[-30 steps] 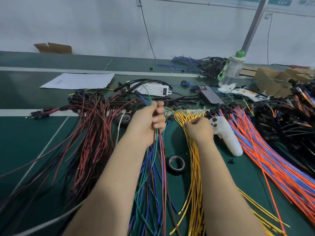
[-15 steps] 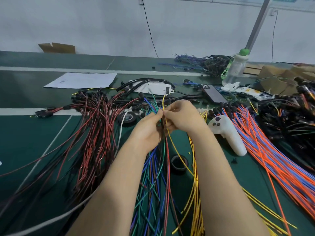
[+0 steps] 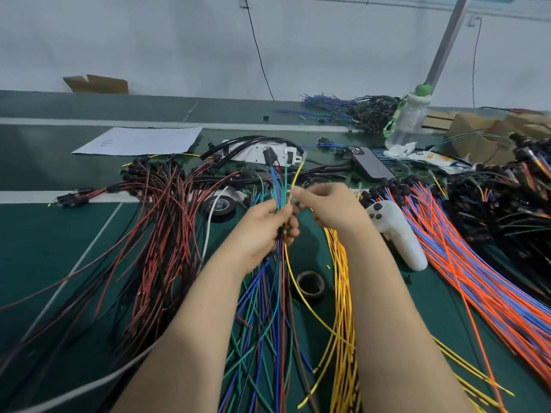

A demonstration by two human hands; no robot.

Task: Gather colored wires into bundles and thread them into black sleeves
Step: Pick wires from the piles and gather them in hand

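Left hand (image 3: 262,231) curls tight round the bundle (image 3: 278,186) of blue, green and red wires, ends up, above the table (image 3: 44,248). Right hand (image 3: 328,207) pinches one yellow wire (image 3: 293,277) against the bundle top. Yellow pile (image 3: 343,293) beside tape roll (image 3: 310,283).
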